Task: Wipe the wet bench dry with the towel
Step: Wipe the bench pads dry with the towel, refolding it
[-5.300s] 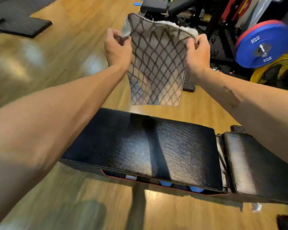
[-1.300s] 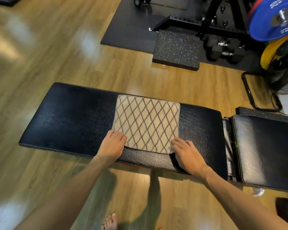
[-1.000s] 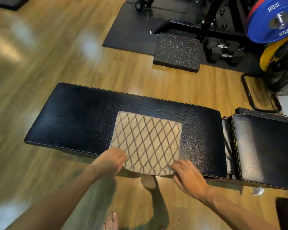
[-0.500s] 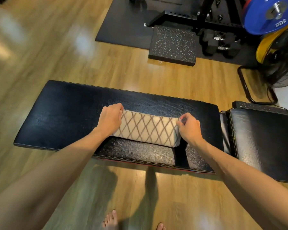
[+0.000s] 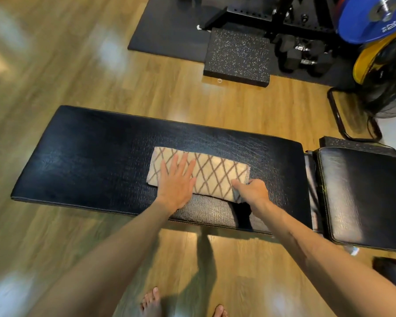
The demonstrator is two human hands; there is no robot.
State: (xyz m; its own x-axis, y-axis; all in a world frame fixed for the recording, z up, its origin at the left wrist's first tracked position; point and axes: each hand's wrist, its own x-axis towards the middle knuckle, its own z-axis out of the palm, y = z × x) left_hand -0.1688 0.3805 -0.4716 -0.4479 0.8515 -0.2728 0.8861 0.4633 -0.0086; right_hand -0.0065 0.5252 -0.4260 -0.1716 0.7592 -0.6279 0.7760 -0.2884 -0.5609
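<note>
A beige towel (image 5: 215, 172) with a brown diamond pattern lies folded in half on the long black bench pad (image 5: 96, 154), right of its middle. My left hand (image 5: 177, 183) presses flat on the towel's left half, fingers straight and spread. My right hand (image 5: 252, 191) holds the towel's near right corner, fingers curled at its edge. The pad looks glossy around the towel.
A second black pad (image 5: 364, 193) adjoins the bench on the right. Beyond the bench on the wooden floor lie a speckled rubber block (image 5: 237, 57), a black mat, dumbbells (image 5: 304, 56), a blue weight plate (image 5: 373, 17) and a fan (image 5: 389, 83). My bare feet stand near the bottom edge.
The towel was spread flat on the bench, pulled toward the near edge, then folded in half. My left hand has since let go of its end and now lies flat on top.
</note>
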